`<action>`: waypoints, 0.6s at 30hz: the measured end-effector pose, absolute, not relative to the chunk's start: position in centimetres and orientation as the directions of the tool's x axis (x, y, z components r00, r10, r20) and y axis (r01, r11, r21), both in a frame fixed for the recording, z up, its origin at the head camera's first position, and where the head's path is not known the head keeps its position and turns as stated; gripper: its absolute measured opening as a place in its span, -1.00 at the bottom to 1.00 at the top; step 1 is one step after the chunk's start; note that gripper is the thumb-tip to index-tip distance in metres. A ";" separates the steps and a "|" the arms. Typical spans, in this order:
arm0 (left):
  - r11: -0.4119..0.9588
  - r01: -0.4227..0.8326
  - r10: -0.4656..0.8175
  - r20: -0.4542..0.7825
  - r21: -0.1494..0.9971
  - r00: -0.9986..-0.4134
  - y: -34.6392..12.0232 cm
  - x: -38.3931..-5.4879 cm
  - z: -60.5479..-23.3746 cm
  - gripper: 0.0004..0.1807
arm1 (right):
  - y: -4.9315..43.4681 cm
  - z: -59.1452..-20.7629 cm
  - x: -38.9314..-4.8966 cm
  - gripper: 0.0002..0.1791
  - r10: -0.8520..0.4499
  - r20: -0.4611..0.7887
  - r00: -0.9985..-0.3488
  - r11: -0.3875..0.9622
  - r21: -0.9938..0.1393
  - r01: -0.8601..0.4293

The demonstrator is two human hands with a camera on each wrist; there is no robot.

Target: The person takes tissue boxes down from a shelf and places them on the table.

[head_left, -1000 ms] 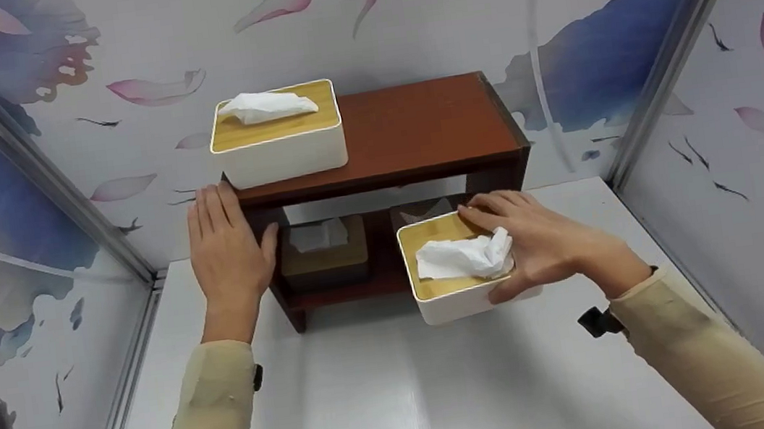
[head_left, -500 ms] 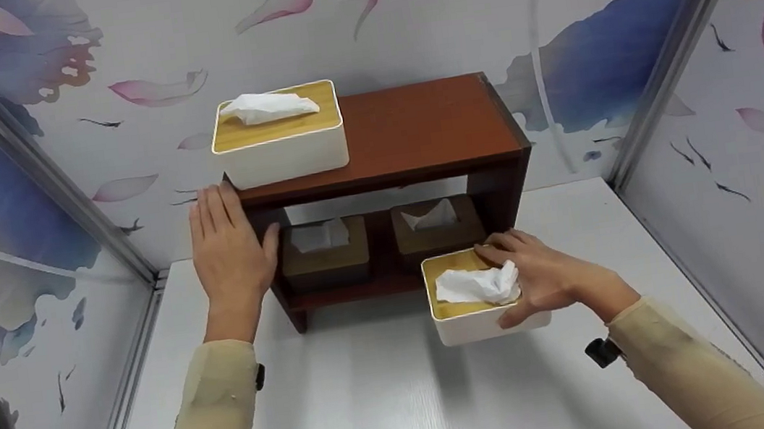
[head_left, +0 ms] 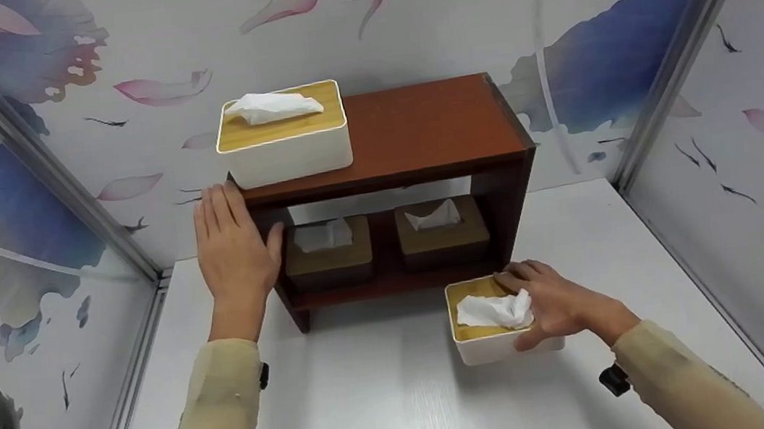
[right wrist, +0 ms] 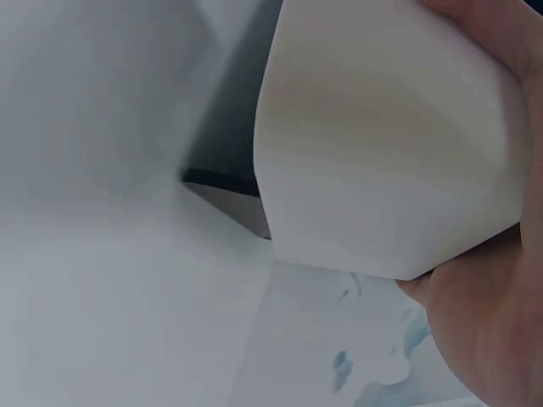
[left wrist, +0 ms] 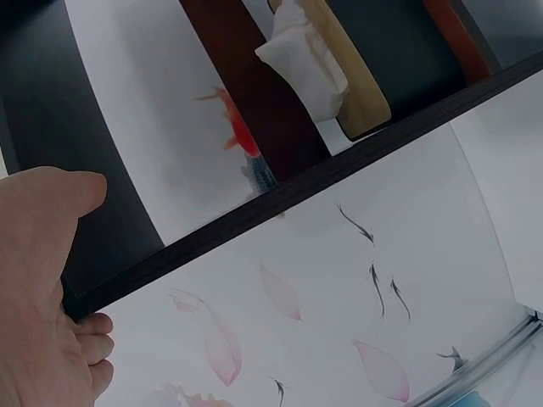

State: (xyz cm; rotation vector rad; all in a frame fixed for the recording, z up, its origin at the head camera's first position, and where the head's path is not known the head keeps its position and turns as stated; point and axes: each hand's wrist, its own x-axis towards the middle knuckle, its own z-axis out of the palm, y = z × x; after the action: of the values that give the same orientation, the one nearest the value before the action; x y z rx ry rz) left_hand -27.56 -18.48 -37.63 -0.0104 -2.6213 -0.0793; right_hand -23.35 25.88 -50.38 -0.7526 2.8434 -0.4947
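My right hand [head_left: 552, 304] grips a white tissue box [head_left: 472, 352] from its right side, thumb at the front and fingers at the back. The box has a bamboo lid with a white tissue sticking out. It is low over the white table, in front of the shelf's right end; its pale wall [right wrist: 382, 144] fills much of the right wrist view. My left hand [head_left: 238, 258] holds the left side panel of a red-brown two-tier shelf [head_left: 426, 125], fingers along the outside and thumb [left wrist: 89, 193] across the inner side.
A similar tissue box [head_left: 291, 158] stands on the shelf's top left. On the lower tier are two more, a left box [head_left: 330, 259] and a right box [head_left: 444, 237]. Walls with petals and fish surround the white table [head_left: 375, 397].
My right hand has brought the tissue box toward me, down and slightly right, away from the shelf front. The lower right box now shows fully. My left hand stays on the panel.
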 end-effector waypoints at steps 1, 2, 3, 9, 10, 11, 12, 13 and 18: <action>0.998 0.022 -0.008 0.497 0.054 -0.868 -18.5 -27.6 -37.6 -0.03 | 26.1 -50.8 -23.3 0.24 -0.507 -0.062 -0.860 0.818 -0.349 -0.457; 0.998 0.021 -0.008 0.499 0.053 -0.866 -18.4 -27.6 -37.7 -0.04 | 26.3 -51.3 -23.2 0.23 -0.510 -0.055 -0.858 0.816 -0.345 -0.463; 0.998 0.022 -0.008 0.502 0.054 -0.865 -18.4 -27.6 -37.7 -0.04 | 26.5 -51.7 -23.1 0.21 -0.516 -0.048 -0.855 0.814 -0.338 -0.472; 0.998 0.028 -0.008 0.525 0.060 -0.851 -18.4 -27.6 -37.7 -0.05 | 28.1 -53.9 -22.3 0.18 -0.547 0.004 -0.837 0.802 -0.283 -0.526; 0.998 0.027 -0.009 0.527 0.060 -0.850 -18.4 -27.6 -37.7 -0.05 | 28.4 -54.2 -22.2 0.18 -0.549 0.010 -0.836 0.801 -0.279 -0.529; 0.998 0.026 -0.010 0.527 0.060 -0.850 -18.4 -27.6 -37.7 -0.05 | 28.7 -54.4 -22.1 0.17 -0.546 0.013 -0.837 0.803 -0.276 -0.528; 0.998 0.024 -0.011 0.526 0.060 -0.850 -18.4 -27.6 -37.7 -0.05 | 29.1 -54.7 -22.1 0.17 -0.544 0.014 -0.839 0.804 -0.277 -0.526; 0.998 0.023 -0.011 0.525 0.059 -0.851 -18.4 -27.7 -37.7 -0.05 | 29.4 -55.0 -22.0 0.17 -0.539 0.012 -0.842 0.807 -0.279 -0.520; 0.999 0.017 -0.012 0.515 0.052 -0.857 -18.4 -27.7 -37.7 -0.05 | 31.2 -55.7 -21.6 0.17 -0.500 -0.018 -0.866 0.831 -0.292 -0.474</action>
State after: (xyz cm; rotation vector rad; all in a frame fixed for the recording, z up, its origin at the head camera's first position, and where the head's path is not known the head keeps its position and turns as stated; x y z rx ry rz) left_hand -27.71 -18.39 -37.74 -0.0038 -2.5994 -0.0735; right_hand -21.59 31.19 -55.70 -0.7772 2.9164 -0.4278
